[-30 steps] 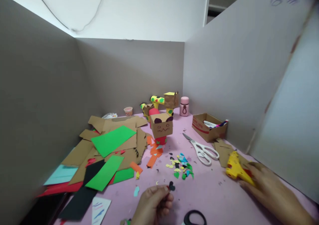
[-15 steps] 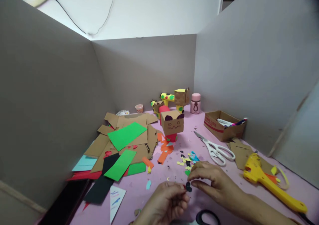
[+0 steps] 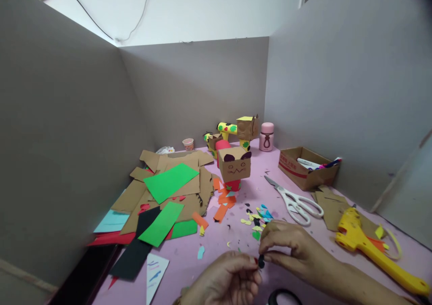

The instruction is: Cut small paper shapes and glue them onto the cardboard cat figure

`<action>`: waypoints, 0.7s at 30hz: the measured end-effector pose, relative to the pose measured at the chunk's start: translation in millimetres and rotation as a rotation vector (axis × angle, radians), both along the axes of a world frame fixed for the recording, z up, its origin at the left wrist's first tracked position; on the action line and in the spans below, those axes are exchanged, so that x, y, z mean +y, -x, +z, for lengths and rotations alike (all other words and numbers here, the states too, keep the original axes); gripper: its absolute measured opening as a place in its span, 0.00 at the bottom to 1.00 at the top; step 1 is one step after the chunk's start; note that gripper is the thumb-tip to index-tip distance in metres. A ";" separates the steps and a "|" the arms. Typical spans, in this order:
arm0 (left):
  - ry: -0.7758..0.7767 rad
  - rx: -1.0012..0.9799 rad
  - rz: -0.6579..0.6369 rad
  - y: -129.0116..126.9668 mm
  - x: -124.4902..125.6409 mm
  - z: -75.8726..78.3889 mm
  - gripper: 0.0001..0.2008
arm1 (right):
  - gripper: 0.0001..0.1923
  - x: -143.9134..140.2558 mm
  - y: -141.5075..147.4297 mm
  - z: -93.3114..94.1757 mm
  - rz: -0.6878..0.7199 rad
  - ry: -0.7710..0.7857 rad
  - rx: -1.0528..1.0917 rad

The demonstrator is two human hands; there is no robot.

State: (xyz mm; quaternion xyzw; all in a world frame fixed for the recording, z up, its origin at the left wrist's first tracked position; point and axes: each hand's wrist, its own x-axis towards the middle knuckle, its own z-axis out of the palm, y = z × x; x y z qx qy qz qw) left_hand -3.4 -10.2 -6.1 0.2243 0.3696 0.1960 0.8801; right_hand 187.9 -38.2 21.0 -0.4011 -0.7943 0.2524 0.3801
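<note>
A small black paper cutout [image 3: 261,262] is held low over the pink table, between my two hands. My left hand [image 3: 232,275] pinches its left side between thumb and forefinger. From the right, my right hand [image 3: 292,246] closes thumb and fingers on its upper edge. Just beyond lie small scraps of coloured paper [image 3: 256,222], yellow, blue, black and green. Below the hands, a black scissor handle [image 3: 285,297] shows at the bottom edge. Farther back stands a cardboard-headed animal figure [image 3: 234,165] with a drawn face, dark ears and a red body.
White-handled scissors [image 3: 297,204] and a yellow glue gun [image 3: 374,251] lie to the right. Behind them is a cardboard box of pens [image 3: 300,172]. Cardboard and green sheets [image 3: 172,183] cover the left. A yellow spotted figure [image 3: 247,129] and pink bottle [image 3: 266,137] stand at the back.
My right thumb and fingers have closed onto the black cutout, which stood apart from them before. Both hands sit slightly farther right in the picture, and the view has shifted a little.
</note>
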 end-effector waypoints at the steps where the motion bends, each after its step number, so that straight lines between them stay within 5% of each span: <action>1: 0.012 -0.009 -0.009 0.2 0.7 -0.5 0.08 | 0.08 -0.6 0.6 0.7 0.003 0.024 0.023; 8: 0.046 -0.041 0.009 -3.4 -0.6 5.5 0.08 | 0.04 -1.8 5.3 5.6 -0.054 0.286 0.287; 12: -0.157 0.035 0.105 -8.0 12.6 18.6 0.07 | 0.04 15.9 -1.0 8.9 -0.145 0.412 0.414; 16: -0.440 0.155 0.434 -9.0 68.7 20.9 0.05 | 0.08 38.5 -12.7 11.6 -0.206 0.472 0.460; 21: -0.586 0.153 0.507 -13.7 147.4 14.5 0.12 | 0.11 51.4 -17.1 10.0 -0.204 0.525 0.457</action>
